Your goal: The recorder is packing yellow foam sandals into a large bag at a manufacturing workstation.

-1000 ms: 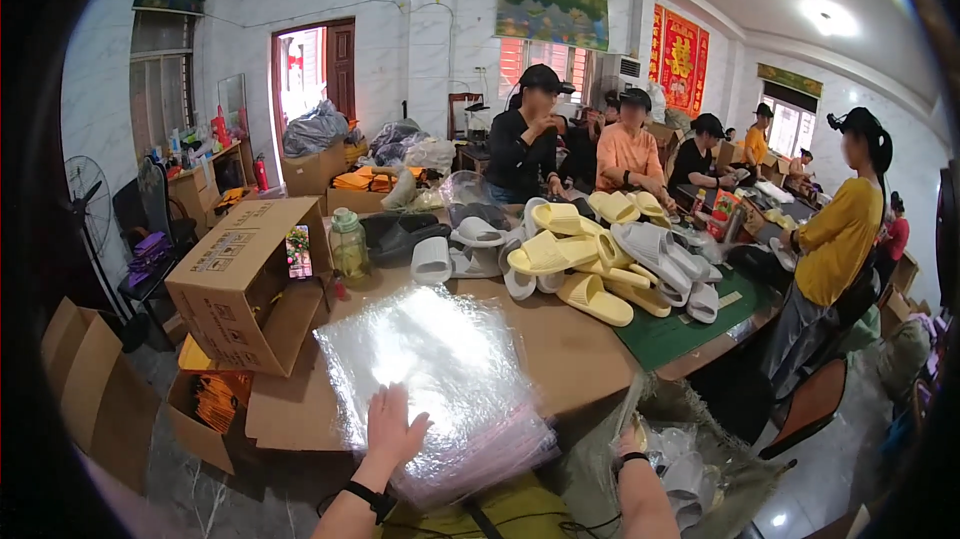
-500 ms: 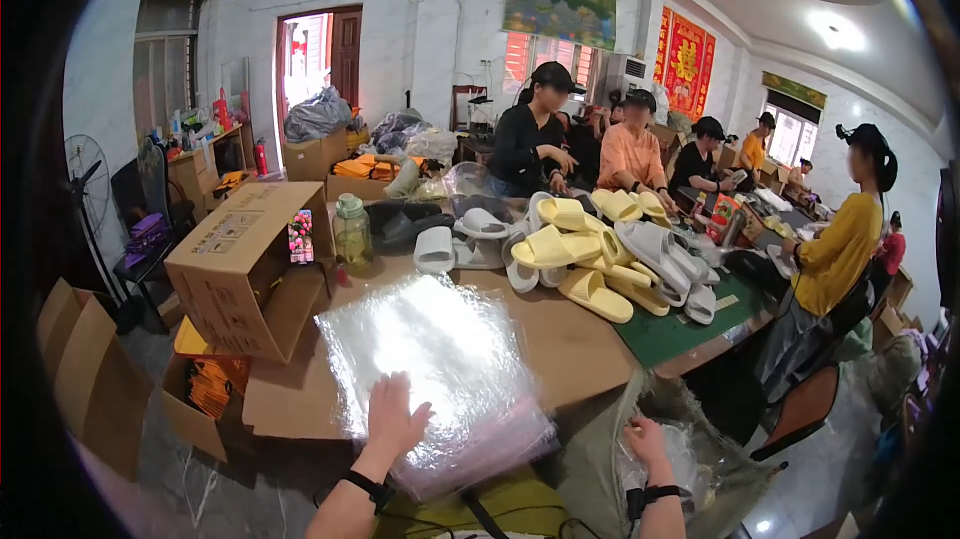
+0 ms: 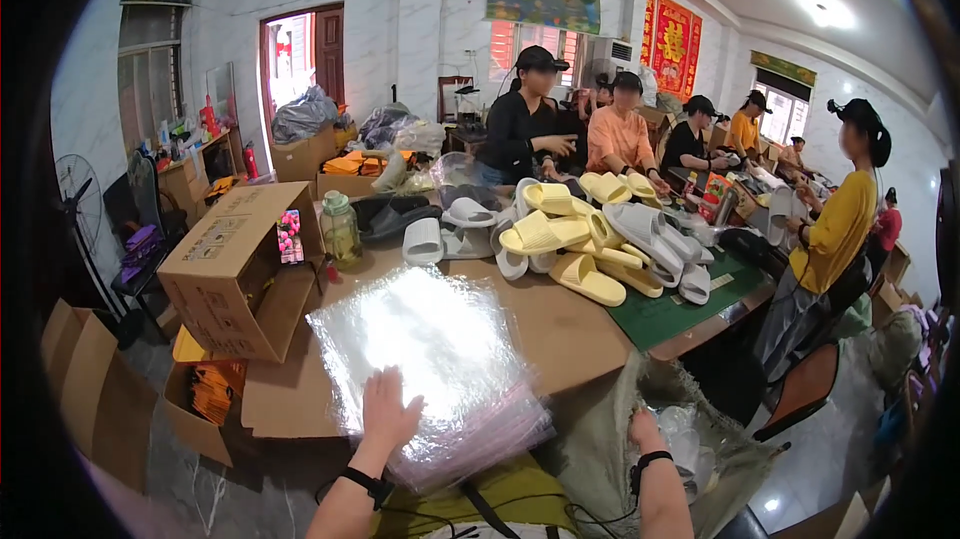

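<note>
A: Start with the big things. What is on the table (image 3: 560,339)?

B: Brown cardboard covers most of it. An open cardboard box (image 3: 235,269) lies tipped on its side at the left, and a heap of yellow and grey slippers (image 3: 585,239) fills the far end beside a green mat (image 3: 680,309). Several people sit or stand behind and to the right of it.

A: And nearer the person?

B: A thick stack of clear plastic bags (image 3: 430,359) lies flat on the cardboard at the near edge, with its front corner hanging past the edge. A greenish sack (image 3: 620,429) sags open at the lower right.

A: The hands?

B: The left hand (image 3: 388,411) rests flat on the near part of the stack, fingers spread wide, pressing rather than gripping. The right hand (image 3: 645,431) is down at the sack's mouth; its fingers are hidden in the cloth, so I cannot tell whether they grip anything.

A: What could go wrong?

B: I judge the stack to be slippery. With only a flat palm on it and a corner overhanging, a sideways push could fan the bags out or send the top ones sliding off the edge. The small bottle (image 3: 340,229) by the box stands well clear.
</note>
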{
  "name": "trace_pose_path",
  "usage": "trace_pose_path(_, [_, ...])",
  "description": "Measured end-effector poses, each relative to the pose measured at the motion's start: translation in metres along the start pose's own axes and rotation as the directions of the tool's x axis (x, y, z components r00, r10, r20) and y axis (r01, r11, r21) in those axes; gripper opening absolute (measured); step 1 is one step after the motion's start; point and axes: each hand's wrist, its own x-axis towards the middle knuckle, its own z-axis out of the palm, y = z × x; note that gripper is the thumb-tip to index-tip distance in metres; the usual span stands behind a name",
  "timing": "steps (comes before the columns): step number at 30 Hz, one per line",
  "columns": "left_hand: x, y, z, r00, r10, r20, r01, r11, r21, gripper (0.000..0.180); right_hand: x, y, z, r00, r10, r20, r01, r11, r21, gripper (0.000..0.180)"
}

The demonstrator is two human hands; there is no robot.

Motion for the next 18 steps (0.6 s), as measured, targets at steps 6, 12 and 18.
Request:
trace_pose_path(6, [-0.015, -0.008, -0.01, 0.998, -0.035, -0.052, 0.034, 0.999, -0.01, 0.075, 0.013, -0.041, 0.001, 0.996, -0.079, 0.042, 0.086, 0.974, -0.208, 0.037])
trace_pose_path(12, [0.008, 0.006, 0.007, 0.992, 0.088, -0.087, -0.095, 0.993, -0.073, 0.074, 0.015, 0.027, 0.026, 0.971, -0.19, 0.145, 0.232, 0.893, -0.386, 0.04])
trace_pose_path(18, [0.008, 0.001, 0.002, 1.0, 0.028, -0.014, -0.028, 0.998, -0.049, 0.079, -0.008, 0.01, -0.043, 0.709, 0.388, -0.589, 0.3, 0.591, 0.749, 0.023])
